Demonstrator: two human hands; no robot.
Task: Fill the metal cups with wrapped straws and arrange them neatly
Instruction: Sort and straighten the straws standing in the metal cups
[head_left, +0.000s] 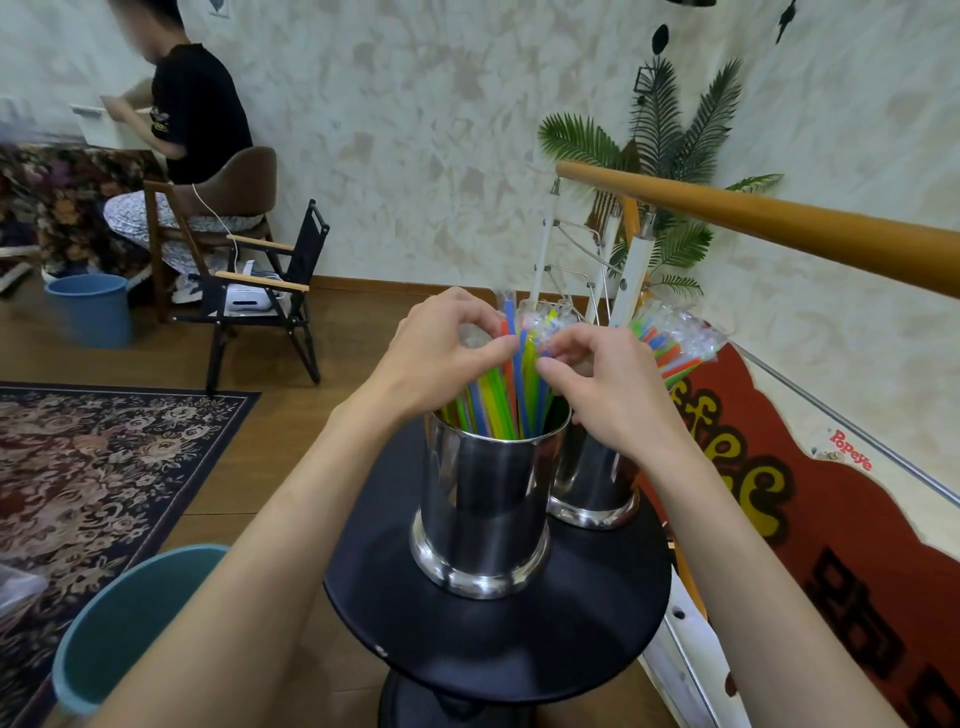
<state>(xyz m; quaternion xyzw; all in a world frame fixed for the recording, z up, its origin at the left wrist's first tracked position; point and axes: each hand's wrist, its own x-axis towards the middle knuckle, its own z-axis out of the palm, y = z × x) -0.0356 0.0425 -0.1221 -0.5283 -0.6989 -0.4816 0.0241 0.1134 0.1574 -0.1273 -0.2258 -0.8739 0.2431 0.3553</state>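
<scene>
Standing near the middle of the round black tabletop (498, 639), a shiny metal cup (483, 509) holds a bunch of wrapped straws (506, 395) in green, yellow, blue and orange, their clear wrapper ends sticking up above the rim. Second metal cup (597, 483) sits just behind it toward the tabletop's far right edge, also filled; its straws (675, 345) lean out to the right.

Both hands work above the near cup. Left hand (441, 353): fingers curled, thumb and fingertips pinching the straws near their upper part from the left side. Right hand (602, 384): fingers curled likewise, tips closed on straws from the right. The two grips nearly meet over the bunch.

Around: teal bucket (124, 623) on the floor by the tabletop's near left edge, patterned rug (104, 457) further left, wooden handrail (779, 223) to the right. Another person (192, 114) sits on a chair far left by the wall.
</scene>
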